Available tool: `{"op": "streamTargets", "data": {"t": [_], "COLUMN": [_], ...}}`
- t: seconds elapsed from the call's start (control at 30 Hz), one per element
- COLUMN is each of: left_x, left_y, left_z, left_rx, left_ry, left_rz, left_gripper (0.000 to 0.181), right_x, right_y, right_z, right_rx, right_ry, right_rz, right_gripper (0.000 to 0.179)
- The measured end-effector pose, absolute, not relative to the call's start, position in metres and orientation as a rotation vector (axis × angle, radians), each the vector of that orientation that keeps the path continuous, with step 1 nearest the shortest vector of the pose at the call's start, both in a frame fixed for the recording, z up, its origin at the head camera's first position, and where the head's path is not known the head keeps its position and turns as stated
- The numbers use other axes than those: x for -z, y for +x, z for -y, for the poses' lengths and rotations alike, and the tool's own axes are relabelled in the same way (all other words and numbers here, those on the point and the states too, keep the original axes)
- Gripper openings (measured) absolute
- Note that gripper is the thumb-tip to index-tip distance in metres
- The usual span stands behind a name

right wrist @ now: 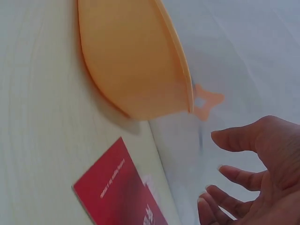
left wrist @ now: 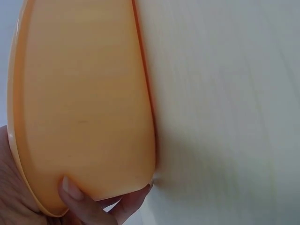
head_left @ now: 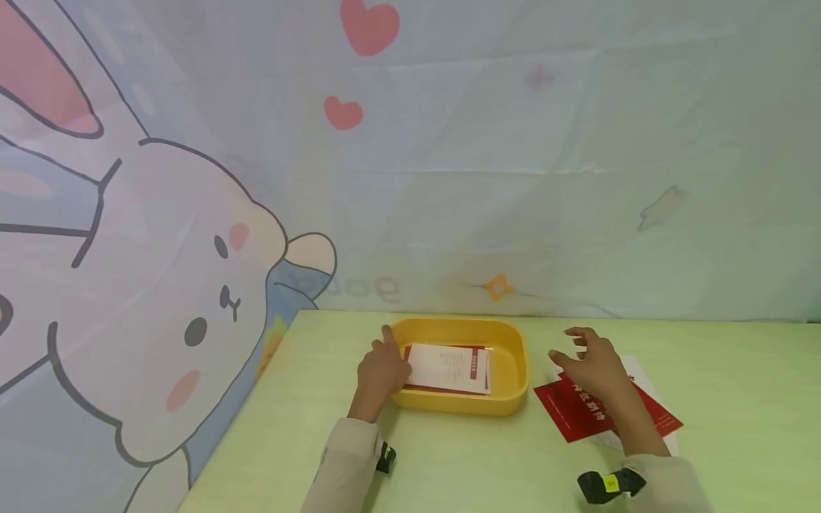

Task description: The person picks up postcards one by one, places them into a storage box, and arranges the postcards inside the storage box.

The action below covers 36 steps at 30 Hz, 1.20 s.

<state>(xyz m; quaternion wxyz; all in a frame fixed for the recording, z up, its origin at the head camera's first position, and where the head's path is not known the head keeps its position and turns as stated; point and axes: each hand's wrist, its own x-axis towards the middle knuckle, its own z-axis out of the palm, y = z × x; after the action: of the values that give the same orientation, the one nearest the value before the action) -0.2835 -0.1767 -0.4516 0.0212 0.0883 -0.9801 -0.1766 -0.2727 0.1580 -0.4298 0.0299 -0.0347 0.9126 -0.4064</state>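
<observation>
One yellow tray (head_left: 449, 405): left hand (head_left: 383, 367) grips its left end, fingers curled round it. Right hand (head_left: 595, 365), fingers spread and bent, raised near red card (head_left: 564, 413) at right.

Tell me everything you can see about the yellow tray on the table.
The yellow plastic-looking tray is a shallow rounded rectangle with smooth raised walls and a thin rim. It sits open side up on the pale green table, near the table's far edge. White and red paper cards lie inside, toward its left. The person's left hand grips its left end.
</observation>
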Motion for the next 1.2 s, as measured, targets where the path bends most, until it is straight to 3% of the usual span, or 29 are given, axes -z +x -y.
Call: {"op": "streamTargets", "data": {"t": [0.27, 0.9, 1.2], "left_x": [0.441, 0.449, 0.449], "left_y": [-0.276, -0.281, -0.281], "left_z": [0.172, 0.176, 0.175], "left_rx": [0.568, 0.537, 0.529], "left_ry": [0.254, 0.251, 0.251], "left_rz": [3.025, 3.02, 3.029], "left_gripper": [0.076, 0.076, 0.076], "right_x": [0.435, 0.449, 0.453], "right_y": [-0.27, -0.256, -0.251], "right_z": [-0.174, -0.192, -0.195], "right_rx": [1.058, 0.761, 0.698], "right_ry": [0.051, 0.069, 0.139], "right_rz": [-2.888, -2.834, -2.833], "right_gripper": [0.072, 0.111, 0.121]}}
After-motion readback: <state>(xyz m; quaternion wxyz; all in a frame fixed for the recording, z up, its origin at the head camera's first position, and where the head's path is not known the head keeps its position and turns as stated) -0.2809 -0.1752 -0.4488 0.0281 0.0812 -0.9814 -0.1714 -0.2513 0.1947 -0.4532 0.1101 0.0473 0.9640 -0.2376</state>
